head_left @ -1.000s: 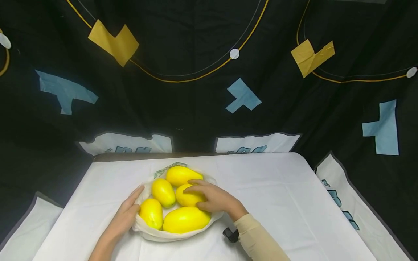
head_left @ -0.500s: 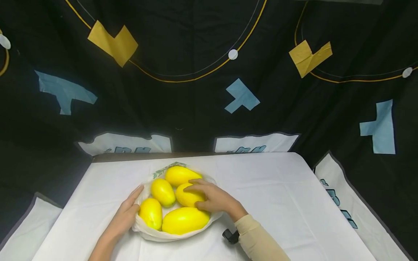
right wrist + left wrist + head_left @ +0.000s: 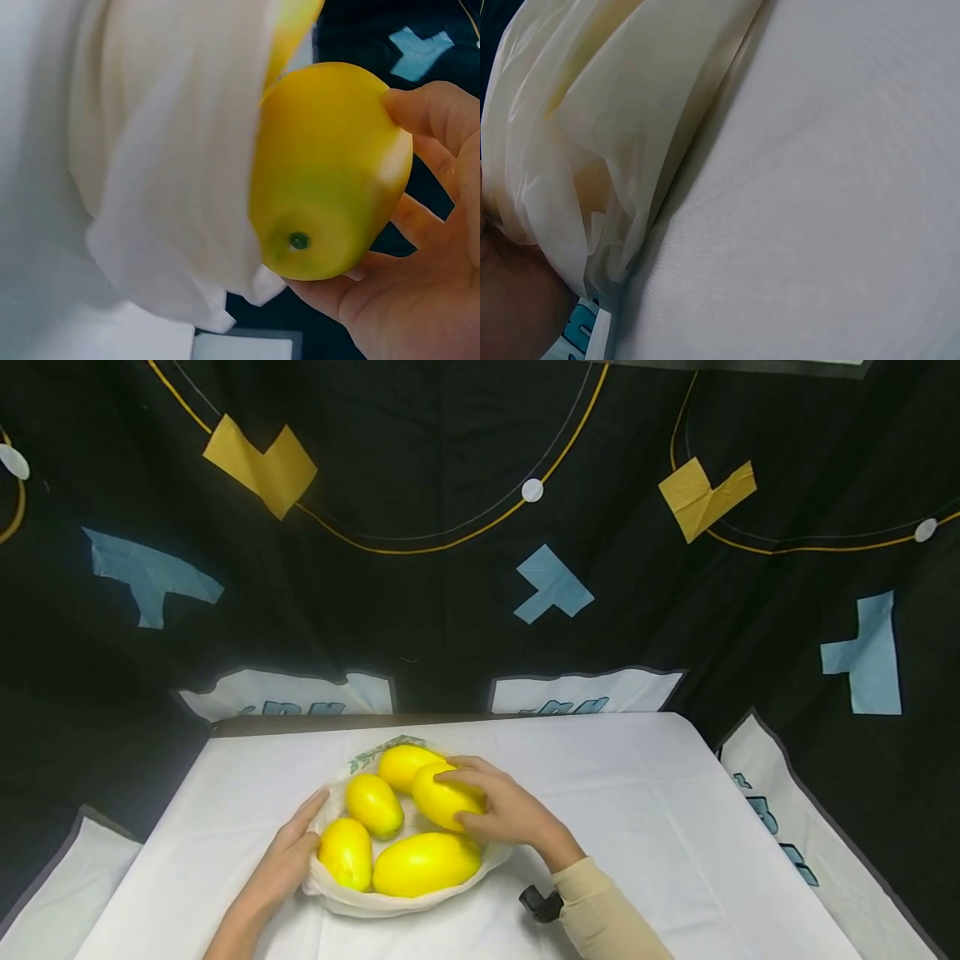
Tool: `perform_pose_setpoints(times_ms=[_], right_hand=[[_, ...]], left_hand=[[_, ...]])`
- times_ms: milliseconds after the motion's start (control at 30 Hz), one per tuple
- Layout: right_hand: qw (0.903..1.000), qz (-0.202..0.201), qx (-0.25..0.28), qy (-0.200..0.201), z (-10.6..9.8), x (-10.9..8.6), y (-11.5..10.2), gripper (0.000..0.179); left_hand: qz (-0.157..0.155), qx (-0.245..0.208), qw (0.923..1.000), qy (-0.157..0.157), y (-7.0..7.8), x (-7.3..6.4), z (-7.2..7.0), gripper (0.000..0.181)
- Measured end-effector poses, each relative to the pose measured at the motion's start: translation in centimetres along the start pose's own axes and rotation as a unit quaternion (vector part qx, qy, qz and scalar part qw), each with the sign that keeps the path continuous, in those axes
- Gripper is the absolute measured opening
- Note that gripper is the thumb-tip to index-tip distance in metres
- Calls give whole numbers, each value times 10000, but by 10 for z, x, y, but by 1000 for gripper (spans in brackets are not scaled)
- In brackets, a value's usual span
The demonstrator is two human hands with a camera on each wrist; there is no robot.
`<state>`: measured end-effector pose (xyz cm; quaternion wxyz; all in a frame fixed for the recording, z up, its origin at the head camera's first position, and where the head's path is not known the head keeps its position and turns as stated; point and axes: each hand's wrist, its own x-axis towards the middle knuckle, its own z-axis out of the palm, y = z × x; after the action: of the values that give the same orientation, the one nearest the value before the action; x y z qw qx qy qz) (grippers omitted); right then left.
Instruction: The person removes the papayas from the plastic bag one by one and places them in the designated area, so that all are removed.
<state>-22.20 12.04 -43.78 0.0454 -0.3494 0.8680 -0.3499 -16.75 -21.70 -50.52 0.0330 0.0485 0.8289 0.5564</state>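
Observation:
Several yellow mangoes lie in a crumpled white plastic bag [image 3: 390, 902] on the white table [image 3: 637, 827]. My right hand [image 3: 501, 808] grips one mango [image 3: 442, 795], lifted slightly above the others; the right wrist view shows that mango [image 3: 330, 172] with fingers curled round it beside the bag [image 3: 165, 150]. My left hand [image 3: 294, 850] rests with straight fingers against the bag's left edge, next to a small mango [image 3: 347, 853]. The left wrist view shows only the bag's folds [image 3: 615, 150] and the tablecloth [image 3: 825, 210]. A large mango [image 3: 426, 863] lies at the bag's front.
A black backdrop with yellow and blue paper shapes [image 3: 553, 583] hangs behind the table. A small black device [image 3: 540, 903] sits at my right wrist. White cloth panels [image 3: 772, 810] flank the table at both sides.
My right hand has closed on one mango and raised it up and back from the pile. The left hand has stayed at the bag's edge.

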Motion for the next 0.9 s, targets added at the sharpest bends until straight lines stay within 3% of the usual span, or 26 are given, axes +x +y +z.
perform_pose_setpoints(times_ms=[233, 633, 900], right_hand=[[9977, -126, 80, 659, -20, -7, 1, 55], [9809, 269, 69, 1927, -53, -20, 20, 56], [9687, 641, -43, 2398, -60, -29, 42, 53]], left_hand=[[11, -23, 10000, -2, 0, -1, 0, 61], [-51, -11, 10000, -4, -1, 1, 0, 63], [-80, -20, 10000, 12, 0, 1, 0, 65]])
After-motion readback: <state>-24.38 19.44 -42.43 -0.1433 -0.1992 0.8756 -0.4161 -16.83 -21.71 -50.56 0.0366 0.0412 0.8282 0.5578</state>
